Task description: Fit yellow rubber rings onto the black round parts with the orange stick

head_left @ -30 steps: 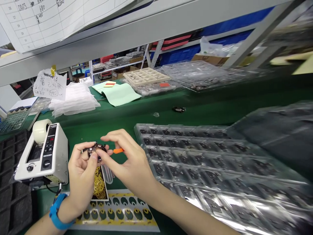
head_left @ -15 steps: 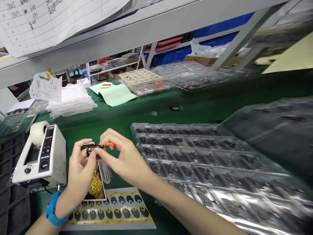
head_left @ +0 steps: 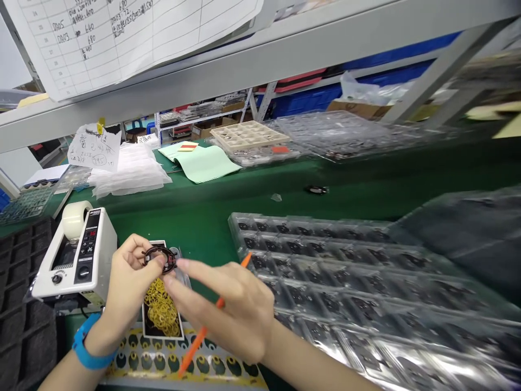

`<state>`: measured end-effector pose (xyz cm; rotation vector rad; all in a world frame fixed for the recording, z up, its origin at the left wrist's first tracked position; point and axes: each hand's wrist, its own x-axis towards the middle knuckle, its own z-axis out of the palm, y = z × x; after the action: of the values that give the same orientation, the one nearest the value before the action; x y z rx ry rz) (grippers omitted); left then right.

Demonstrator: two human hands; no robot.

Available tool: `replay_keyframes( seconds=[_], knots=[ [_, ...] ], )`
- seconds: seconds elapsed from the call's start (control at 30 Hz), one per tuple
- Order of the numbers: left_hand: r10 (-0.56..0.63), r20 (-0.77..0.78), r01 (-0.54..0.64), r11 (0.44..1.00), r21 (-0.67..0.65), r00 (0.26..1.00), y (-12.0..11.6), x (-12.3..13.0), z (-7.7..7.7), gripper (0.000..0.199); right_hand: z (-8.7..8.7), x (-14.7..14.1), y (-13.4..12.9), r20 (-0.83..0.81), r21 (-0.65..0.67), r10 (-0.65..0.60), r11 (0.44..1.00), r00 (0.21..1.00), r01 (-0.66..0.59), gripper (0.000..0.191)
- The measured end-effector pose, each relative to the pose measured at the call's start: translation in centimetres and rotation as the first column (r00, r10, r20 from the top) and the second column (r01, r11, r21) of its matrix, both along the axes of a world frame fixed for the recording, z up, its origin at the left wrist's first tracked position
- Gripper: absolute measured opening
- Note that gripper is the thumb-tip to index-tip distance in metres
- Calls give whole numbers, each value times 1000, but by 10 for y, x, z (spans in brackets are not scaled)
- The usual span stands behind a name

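Pinched between the thumb and fingers of my left hand (head_left: 132,279) is a small dark oval ring-shaped part (head_left: 171,264). My right hand (head_left: 240,304) has its index fingertip and thumb at the right edge of this part. A thin orange stick (head_left: 198,341) is tucked in my right hand and slants down to the left between the fingers. Below the hands stands a white-edged box (head_left: 182,332) of yellow rings (head_left: 163,312). Under it lies a sheet of dark-and-yellow stickers (head_left: 138,374).
A white tape dispenser (head_left: 97,244) stands at left beside a black compartment tray (head_left: 24,293). Clear plastic trays (head_left: 325,260) of dark parts fill the right. A small dark part (head_left: 316,189) lies farther back, near green paper (head_left: 207,163) and a beige divided tray (head_left: 248,134).
My right hand has turned, so the orange stick now points down across the palm side instead of sticking out at the fingertips. The dark part stays in my left hand. The view has shifted slightly.
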<state>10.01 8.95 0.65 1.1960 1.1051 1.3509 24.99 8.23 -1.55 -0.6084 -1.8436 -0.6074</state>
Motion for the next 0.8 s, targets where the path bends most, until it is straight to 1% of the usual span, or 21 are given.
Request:
replay_keyframes(
  seconds=[0.07,0.13,0.27,0.33,0.47,0.53,0.7,0.8],
  knots=[
    [-50,36,51,999,-18,998,-5,2,2,26,2,-1,4,-46,-47,-52,998,998,50,14],
    [-93,48,93,996,-12,995,-11,3,2,24,6,-1,8,-79,-83,-72,994,994,65,11],
    [-121,6,121,992,40,993,-19,7,1,26,8,1,13,-124,-134,-13,991,992,-4,15],
    [-94,-35,96,994,56,995,-22,9,0,26,6,2,14,-128,-135,17,990,992,-34,18],
    [54,-97,-43,993,113,994,-26,15,-2,19,4,3,16,-101,-111,50,992,994,-61,18],
    [106,-142,-83,983,162,984,-27,15,-4,18,4,4,17,-80,-98,62,993,995,-69,16],
    [132,-285,-44,954,297,949,-23,9,-9,21,5,8,18,-11,-56,70,996,998,-70,10],
    [165,-322,-41,932,361,932,-23,8,-9,22,4,9,17,16,-38,53,998,998,-52,9]
  ],
)
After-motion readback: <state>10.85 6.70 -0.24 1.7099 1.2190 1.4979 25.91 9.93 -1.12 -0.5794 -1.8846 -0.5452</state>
